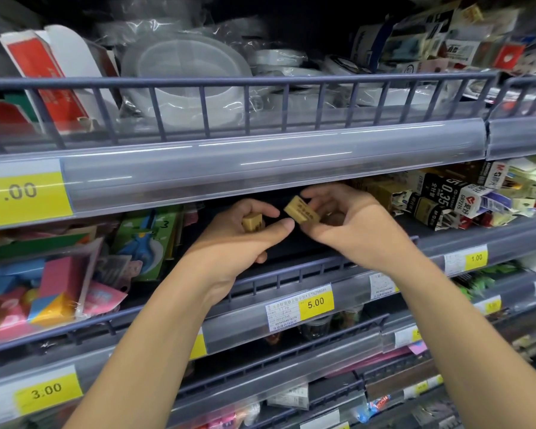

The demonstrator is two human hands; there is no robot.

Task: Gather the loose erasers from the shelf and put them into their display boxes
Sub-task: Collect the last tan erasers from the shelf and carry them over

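Low in the frame, two bare forearms rise toward the middle shelf (291, 252), and at centre the hands meet. The left hand (242, 239) has its grip curled round a small tan eraser (252, 222), a blocky end poking out between thumb and fingers. Just right of it, the right hand (347, 224) pinches a second eraser (301, 209) by its end, thumb under, fingertips over, the printed face tilted up. The two erasers sit close but apart. My read: it's a collecting step, and the smart play is to pass that second block into the left palm without loosening the first, keeping faces aligned so they stack flat for boxing. These look firm, matte and slightly rubbery, square-edged bricks in paper-like sleeves. Beyond, at right of frame, a jumble of small cardboard packs (446, 196) crowds the shelf; which are the display boxes I can't tell. Farther up, glossy wrapped white bowls (183, 75) sit behind a wire rail (229, 82).
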